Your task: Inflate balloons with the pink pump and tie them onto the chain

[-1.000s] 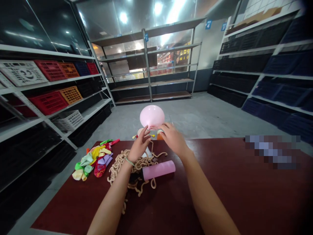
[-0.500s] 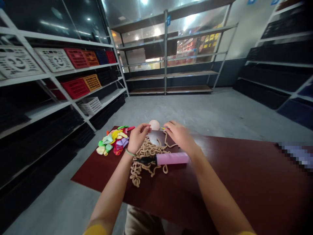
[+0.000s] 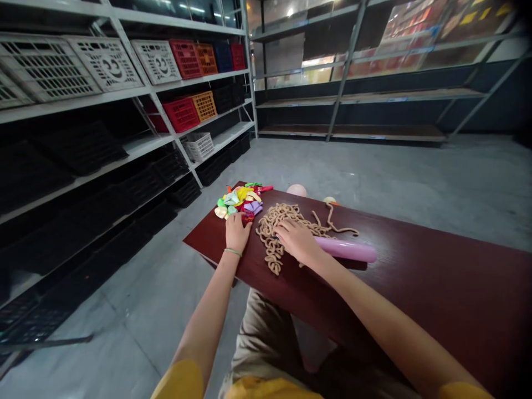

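Note:
My left hand (image 3: 238, 231) rests on the dark red table (image 3: 415, 277), its fingers reaching the near edge of a pile of limp coloured balloons (image 3: 239, 199). My right hand (image 3: 296, 241) lies on a tangle of beige rope (image 3: 282, 224), closing around the dark end of a pink balloon pump (image 3: 347, 249). A small pink inflated balloon (image 3: 296, 190) sits at the table's far edge, partly hidden behind it. A small yellowish round object (image 3: 330, 200) lies near it.
White metal shelving on the left holds white crates (image 3: 108, 64), red crates (image 3: 180, 113), an orange crate (image 3: 204, 105) and dark bins. More shelves (image 3: 353, 100) stand at the back across a grey concrete floor (image 3: 415, 172). My knees show below the table edge.
The pink balloon left my hands and now sits at the table's far edge. My left hand moved to the balloon pile, my right hand dropped onto the rope and pump. The view tilted down and left.

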{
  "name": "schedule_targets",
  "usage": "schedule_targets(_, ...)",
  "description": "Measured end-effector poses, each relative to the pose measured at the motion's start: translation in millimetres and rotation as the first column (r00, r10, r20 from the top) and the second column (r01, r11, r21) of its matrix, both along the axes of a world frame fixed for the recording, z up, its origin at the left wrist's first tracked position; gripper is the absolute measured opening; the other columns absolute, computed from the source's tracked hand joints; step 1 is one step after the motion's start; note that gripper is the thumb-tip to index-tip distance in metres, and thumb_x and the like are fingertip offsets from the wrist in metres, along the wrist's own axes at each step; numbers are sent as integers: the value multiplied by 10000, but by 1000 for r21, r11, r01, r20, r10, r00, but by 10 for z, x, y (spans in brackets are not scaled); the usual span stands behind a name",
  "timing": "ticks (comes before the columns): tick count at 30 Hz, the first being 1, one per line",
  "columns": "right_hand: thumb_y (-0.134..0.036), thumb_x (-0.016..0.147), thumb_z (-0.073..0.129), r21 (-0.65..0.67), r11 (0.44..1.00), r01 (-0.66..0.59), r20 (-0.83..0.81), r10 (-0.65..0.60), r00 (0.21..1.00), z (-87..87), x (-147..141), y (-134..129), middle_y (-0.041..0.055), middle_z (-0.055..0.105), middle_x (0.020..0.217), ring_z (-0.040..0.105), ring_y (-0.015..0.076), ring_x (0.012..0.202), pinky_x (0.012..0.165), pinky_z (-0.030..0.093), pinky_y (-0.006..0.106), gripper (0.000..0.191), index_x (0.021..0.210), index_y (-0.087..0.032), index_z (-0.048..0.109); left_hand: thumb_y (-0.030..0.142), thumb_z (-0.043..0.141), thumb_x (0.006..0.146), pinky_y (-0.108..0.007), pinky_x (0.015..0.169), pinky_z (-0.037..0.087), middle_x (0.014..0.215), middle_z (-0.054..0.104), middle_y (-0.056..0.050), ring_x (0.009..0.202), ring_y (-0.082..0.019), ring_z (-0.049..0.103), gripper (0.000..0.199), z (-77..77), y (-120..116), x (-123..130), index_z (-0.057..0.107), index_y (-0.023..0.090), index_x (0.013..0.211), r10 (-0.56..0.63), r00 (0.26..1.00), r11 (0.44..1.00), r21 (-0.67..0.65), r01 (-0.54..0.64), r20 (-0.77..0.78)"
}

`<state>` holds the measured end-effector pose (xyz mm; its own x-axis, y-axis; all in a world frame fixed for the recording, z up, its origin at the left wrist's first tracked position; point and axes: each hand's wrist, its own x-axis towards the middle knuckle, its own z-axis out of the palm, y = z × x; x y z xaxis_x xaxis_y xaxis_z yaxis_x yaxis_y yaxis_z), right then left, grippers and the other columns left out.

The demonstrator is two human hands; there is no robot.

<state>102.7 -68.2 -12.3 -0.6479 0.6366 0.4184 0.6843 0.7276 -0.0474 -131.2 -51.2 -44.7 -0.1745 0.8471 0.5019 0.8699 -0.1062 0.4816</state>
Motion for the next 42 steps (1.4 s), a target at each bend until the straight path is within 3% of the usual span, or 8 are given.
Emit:
schedule_targets(6, -165, 943, 508, 61, 998, 15, -13, -14, 1000, -52, -37, -36, 67, 660, 1078, 576, 219, 1012, 909, 418, 354, 193, 1050, -202, 665, 226, 540, 923, -399, 901, 454, 977, 656, -128, 961, -259, 602, 129, -42, 23, 41, 634, 159, 980, -26, 997, 998, -57, 22, -71)
schedule_targets(14, -215, 976, 471, -16, 999, 40, -55, -41, 998, 155, 69, -36, 73, 670, 1048, 600, 207, 998, 895, 437, 345, 202, 1027, -203, 666, 420, 552, 911, -375, 942, 453, 923, 671, -90, 958, -232, 611, 252, 238, -91, 180, 634, 202, 815, -205, 922, 972, 175, 154, 328)
schedule_targets(16, -230, 988, 452, -25, 998, 57, -56, -59, 997, 227, 179, -26, 70, 673, 1046, 605, 200, 993, 895, 437, 339, 212, 1019, -203, 660, 455, 524, 917, -371, 942, 470, 939, 684, -81, 952, -219, 626, 297, 366, -71, 289, 627, 197, 813, -225, 803, 971, 195, 139, 551)
schedule_targets(19, -244, 999, 433, -36, 995, 98, -53, -100, 994, 273, 445, -39, 59, 681, 1023, 612, 191, 980, 895, 432, 328, 227, 1015, -206, 655, 516, 465, 930, -357, 838, 533, 885, 696, -66, 829, -190, 664, 366, 553, -14, 512, 615, 183, 903, -220, 419, 972, 160, 174, 881)
schedule_targets(22, -278, 1004, 430, -43, 984, 170, -65, -173, 983, 207, 787, -107, 63, 688, 1001, 615, 195, 965, 871, 430, 324, 244, 1021, -202, 661, 522, 476, 923, -336, 786, 566, 932, 707, -67, 791, -167, 685, 364, 679, 65, 768, 603, 185, 975, -183, 53, 930, 155, 334, 982)
schedule_targets(24, -309, 1001, 438, -44, 976, 215, -68, -218, 974, 123, 1008, -181, 69, 689, 1033, 612, 200, 967, 872, 425, 332, 253, 1045, -200, 662, 513, 490, 920, -327, 788, 577, 963, 712, -71, 814, -163, 693, 350, 715, 138, 943, 613, 189, 971, -145, -55, 890, 155, 429, 988)
schedule_targets(32, -513, 951, 491, -86, 960, 266, 49, -263, 964, 7, 1425, -478, 112, 645, 1231, 561, 263, 1115, 961, 374, 412, 464, 1281, -204, 596, 474, 480, 953, -349, 860, 584, 1121, 707, -63, 979, -175, 693, 311, 564, 413, 1448, 636, 213, 1014, -117, -204, 765, 219, 605, 972)
schedule_targets(42, -553, 876, 576, -136, 968, 209, 106, -196, 975, -10, 1573, -482, 113, 655, 1182, 605, 260, 1014, 873, 439, 404, 543, 1309, -224, 582, 403, 540, 932, -348, 972, 541, 1314, 637, -72, 1205, -198, 614, 276, 499, 386, 1241, 620, 238, 1138, -123, -216, 766, 231, 600, 969)
